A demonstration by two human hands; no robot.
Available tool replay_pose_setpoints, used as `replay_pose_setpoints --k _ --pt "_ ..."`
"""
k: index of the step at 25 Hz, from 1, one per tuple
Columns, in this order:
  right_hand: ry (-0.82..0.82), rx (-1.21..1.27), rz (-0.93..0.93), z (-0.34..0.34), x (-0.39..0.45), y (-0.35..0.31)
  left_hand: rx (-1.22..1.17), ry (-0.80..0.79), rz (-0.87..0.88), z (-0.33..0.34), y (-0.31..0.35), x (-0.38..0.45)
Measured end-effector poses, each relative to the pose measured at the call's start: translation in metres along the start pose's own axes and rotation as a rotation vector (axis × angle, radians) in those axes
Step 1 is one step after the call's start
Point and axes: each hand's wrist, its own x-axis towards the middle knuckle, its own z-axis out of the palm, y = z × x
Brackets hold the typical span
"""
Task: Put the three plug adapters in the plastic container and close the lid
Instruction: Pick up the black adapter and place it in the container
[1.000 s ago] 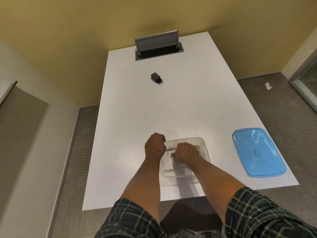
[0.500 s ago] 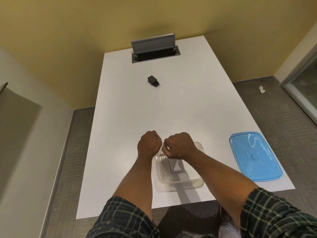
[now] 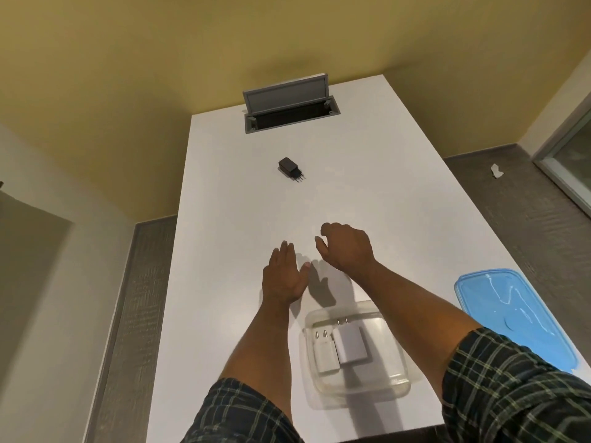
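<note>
Container (image 3: 396,383) sits on the table (image 3: 367,174) near its front edge, two adapters (image 3: 340,348) side by side inside it. Lid (image 3: 515,318) lies at its 3 o'clock, apart. Third adapter (image 3: 290,168) lies at 12 o'clock, far up the table (well apart), cable hatch (image 3: 291,114) behind it. Both hands (image 3: 347,247) are between container and third adapter.

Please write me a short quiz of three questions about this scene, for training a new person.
1. How many adapters lie in the clear container?
2. True or false: the blue lid is on the container.
3. Where is the black adapter? A) in the left hand B) on the table, beyond both hands C) in the right hand

Key: 1. two, both white; 2. false; 3. B
</note>
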Motion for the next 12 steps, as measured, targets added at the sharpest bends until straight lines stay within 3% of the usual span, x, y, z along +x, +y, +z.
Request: replay_pose_setpoints --k 7,12 --pt "-0.080 0.114 0.125 0.019 0.091 0.006 0.014 -0.055 0.027 0.014 -0.022 0.064" --pt "-0.121 0.139 0.103 0.039 0.146 0.001 -0.008 -0.098 0.020 0.032 -0.037 0.103"
